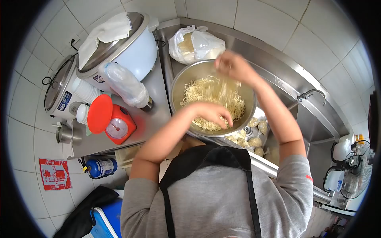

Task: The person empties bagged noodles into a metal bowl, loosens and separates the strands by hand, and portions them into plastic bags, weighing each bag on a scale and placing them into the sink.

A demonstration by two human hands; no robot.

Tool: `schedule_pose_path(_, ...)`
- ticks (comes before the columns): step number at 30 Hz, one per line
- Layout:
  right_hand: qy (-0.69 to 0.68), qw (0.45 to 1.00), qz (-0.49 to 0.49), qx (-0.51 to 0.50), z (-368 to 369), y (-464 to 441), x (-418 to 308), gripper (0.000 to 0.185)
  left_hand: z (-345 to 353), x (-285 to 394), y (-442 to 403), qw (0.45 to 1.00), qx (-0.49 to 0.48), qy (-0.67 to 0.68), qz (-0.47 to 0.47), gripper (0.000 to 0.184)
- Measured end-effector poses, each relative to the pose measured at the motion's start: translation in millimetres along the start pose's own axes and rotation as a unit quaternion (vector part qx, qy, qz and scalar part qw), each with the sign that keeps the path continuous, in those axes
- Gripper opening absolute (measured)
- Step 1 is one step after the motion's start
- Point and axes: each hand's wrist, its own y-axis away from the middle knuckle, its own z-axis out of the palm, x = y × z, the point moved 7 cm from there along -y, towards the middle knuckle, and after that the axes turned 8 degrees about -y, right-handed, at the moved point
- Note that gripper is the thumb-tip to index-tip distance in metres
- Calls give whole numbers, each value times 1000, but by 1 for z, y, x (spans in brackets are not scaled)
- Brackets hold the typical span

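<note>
A large steel bowl (174, 93) holds a heap of thin yellow noodles (198, 91). My right hand (234, 66), blurred by motion, is raised over the bowl's far right side. Its fingers are closed on some strands, which trail down to the heap in a smear. Low over the near part of the noodles lies my left hand (211, 114), its fingers apart and bent down against them; the fingertips are partly hidden. Beside the bowl's near right rim, several small clear bags of noodles (255, 142) lie on a tray.
A tied white plastic bag (216, 43) stands behind the bowl. Left of it are a big rice cooker (137, 51), a plastic-wrapped cup stack (125, 85) and a red scale (118, 126). To the right, a tap (313, 95) overhangs the steel sink.
</note>
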Motion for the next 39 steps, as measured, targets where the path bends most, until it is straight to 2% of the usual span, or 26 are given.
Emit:
schedule_pose_path(1, -12, 994, 47, -97, 26, 12, 22, 28, 19, -10, -17, 998, -18, -57, -9, 36)
schedule_pose_path(2, -43, 987, 85, -127, 37, 27, 25, 36, 26, -23, -31, 985, 24, -158, -69, 40)
schedule_pose_path(4, -46, 992, 69, -92, 38, 44, 37, 38, 34, -37, -47, 915, 106, -343, -184, 50)
schedule_pose_path(7, 9, 997, 80, 4, 19, 73, 52, 38, 38, -49, -51, 856, 100, -421, -282, 70)
schedule_pose_path(8, 36, 994, 86, 48, 12, 87, 58, 38, 42, -74, -62, 832, 88, -457, -303, 83)
schedule_pose_path(11, 155, 960, 134, 192, 3, 127, 69, 42, 29, -78, -65, 813, 22, -476, -335, 83)
schedule_pose_path(12, 197, 937, 158, 239, 3, 140, 75, 44, 22, -79, -66, 797, 18, -511, -322, 72)
schedule_pose_path(15, 70, 937, 173, 294, 26, 163, 113, 55, 6, -108, -76, 814, 60, -489, -310, 62)
schedule_pose_path(16, 55, 942, 182, 277, 35, 162, 117, 59, -4, -101, -70, 825, 90, -479, -286, 54)
schedule_pose_path(19, -20, 940, 205, 272, 41, 158, 116, 59, -36, -89, -46, 887, 182, -364, -219, 54)
schedule_pose_path(23, -27, 943, 216, 250, 40, 160, 115, 63, -84, -76, -23, 916, 260, -248, -177, 59)
schedule_pose_path(27, -34, 945, 218, 243, 38, 162, 113, 65, -137, -20, 21, 905, 349, -202, -133, 62)
schedule_pose_path(29, -40, 943, 224, 243, 38, 163, 110, 65, -158, 46, 49, 914, 355, -162, -113, 62)
schedule_pose_path(31, -36, 942, 227, 243, 39, 165, 106, 65, -179, 70, 67, 894, 403, -172, -92, 60)
schedule_pose_path(33, -29, 943, 228, 242, 40, 168, 102, 64, -196, 98, 88, 846, 465, -248, -85, 59)
schedule_pose_path(36, 5, 945, 234, 229, 38, 171, 97, 63, -211, 122, 99, 864, 461, -201, -16, 50)
schedule_pose_path(39, 63, 946, 235, 214, 32, 170, 91, 61, -207, 165, 105, 847, 474, -233, 58, 19)
